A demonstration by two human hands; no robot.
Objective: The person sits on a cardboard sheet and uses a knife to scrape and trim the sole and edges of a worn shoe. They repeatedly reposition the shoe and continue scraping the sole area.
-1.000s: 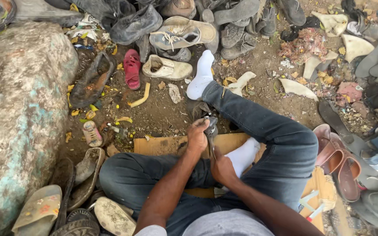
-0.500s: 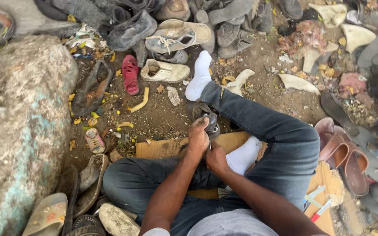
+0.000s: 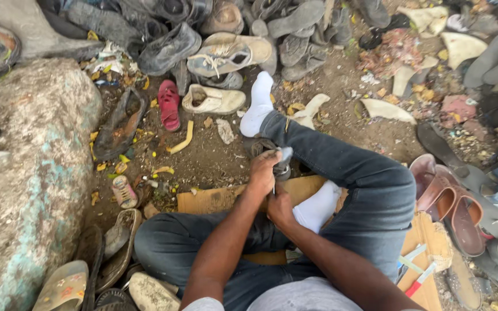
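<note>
Fingers (image 3: 270,163) of the left hand (image 3: 262,173) are curled tightly around a dark worn shoe (image 3: 276,158), gripping it from above just in front of the bent knee. Right below, the right hand (image 3: 280,208) is closed in a fist around a thin tool whose shaft rises toward the shoe; the tool is too small to make out clearly. Both hands touch or nearly touch one another, over a flat piece of brown cardboard (image 3: 214,198) on the dirt ground (image 3: 341,109).

Around them the person sits with legs in dark jeans (image 3: 364,184) and white socks (image 3: 259,106), one leg stretched forward, the other folded under. Just beyond the outstretched foot lie a cream shoe (image 3: 213,99), a red sandal (image 3: 169,103) and a pale sneaker (image 3: 229,55) amid a heap of grey old footwear. A large rough stone (image 3: 27,173) stands at the left. Brown sandals (image 3: 451,201) lie at the right, near a red-handled tool (image 3: 421,280) on more cardboard.
</note>
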